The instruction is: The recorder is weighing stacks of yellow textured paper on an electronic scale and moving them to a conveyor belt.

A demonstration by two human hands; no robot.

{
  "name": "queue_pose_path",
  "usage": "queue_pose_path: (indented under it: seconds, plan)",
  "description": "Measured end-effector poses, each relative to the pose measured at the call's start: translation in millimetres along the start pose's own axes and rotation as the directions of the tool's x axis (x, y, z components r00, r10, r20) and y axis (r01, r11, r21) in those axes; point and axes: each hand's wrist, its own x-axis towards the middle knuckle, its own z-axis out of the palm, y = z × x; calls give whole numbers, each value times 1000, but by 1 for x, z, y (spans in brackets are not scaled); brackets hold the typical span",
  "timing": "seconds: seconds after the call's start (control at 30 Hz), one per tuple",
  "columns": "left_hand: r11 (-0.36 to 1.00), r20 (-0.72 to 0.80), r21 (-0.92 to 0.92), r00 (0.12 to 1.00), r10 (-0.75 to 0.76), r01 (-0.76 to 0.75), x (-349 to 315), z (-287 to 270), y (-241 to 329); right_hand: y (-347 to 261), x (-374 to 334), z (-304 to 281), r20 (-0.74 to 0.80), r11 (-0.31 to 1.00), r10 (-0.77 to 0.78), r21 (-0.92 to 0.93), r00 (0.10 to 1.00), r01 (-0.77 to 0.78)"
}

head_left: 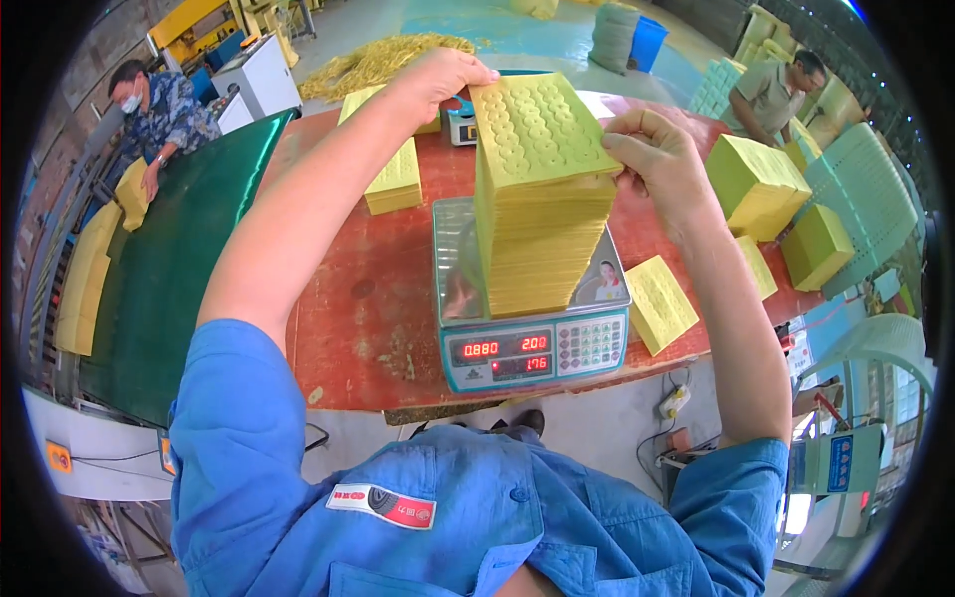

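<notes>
A tall stack of yellow paper sheets [542, 129], its top sheet patterned with rows of punched round shapes, stands on the steel pan of a digital weighing scale [587, 333]. The scale's red display is lit. My left hand [443, 78] has its fingers closed on the far left corner of the stack's top. At the right corner, my right hand [659, 154] pinches the edge of the upper sheets between thumb and fingers. How many sheets are between my fingers cannot be made out.
The red table [358, 338] also carries a low yellow stack [395, 179], a flat bundle [662, 303] and taller stacks [753, 184]. A green belt [199, 269] runs along the left. One co-worker [164, 114] handles paper at left, another [781, 95] works at right.
</notes>
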Motion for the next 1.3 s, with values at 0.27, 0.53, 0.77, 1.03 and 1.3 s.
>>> queue_pose_path:
  seconds: [0.27,0.53,0.77,1.03,1.3]
  plan:
    - [996,-23,90,1000,11,-9,-6,8,-6,11,1,1,-14,994,-18,-104,1000,17]
    - [997,-7,36,998,70,-70,-15,16,-9,26,-1,-3,3,957,-177,-231,984,173]
    - [979,-69,86,980,189,-183,-15,26,-23,32,-8,-3,-21,893,-269,-381,963,241]
    - [968,-156,-13,956,247,-253,-19,41,-36,36,-17,-10,-134,978,-198,-94,971,187]
    - [930,-450,-160,863,230,-331,-53,25,-59,79,-83,-33,-243,996,-66,48,968,80]
